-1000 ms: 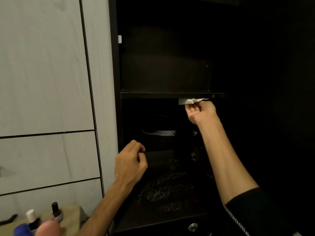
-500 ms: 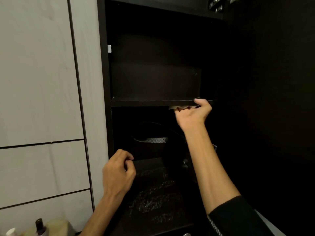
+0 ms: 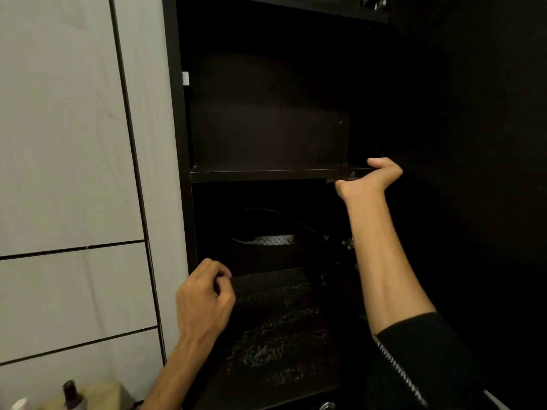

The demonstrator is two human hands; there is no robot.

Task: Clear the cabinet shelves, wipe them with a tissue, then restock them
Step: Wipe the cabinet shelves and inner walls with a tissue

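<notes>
The dark cabinet stands open in front of me. Its upper shelf (image 3: 266,173) is a bare black board. My right hand (image 3: 370,180) is at that shelf's right front corner, thumb on top and fingers curled beneath, where a small bit of the tissue (image 3: 331,181) shows under the edge. My left hand (image 3: 204,297) hangs in front of the lower shelf (image 3: 281,329), fingers loosely curled and holding nothing. The lower shelf's top shows pale streaks.
A dark bag (image 3: 266,247) with a patterned rim and cords sits at the back of the lower shelf. White panelled doors (image 3: 68,173) fill the left. A small dark bottle (image 3: 71,393) stands at the bottom left. A metal knob (image 3: 325,406) shows below.
My right hand slid along under the upper shelf towards its right corner, and the white tissue is now mostly hidden. My left hand stayed in place. The view shifted slightly upward.
</notes>
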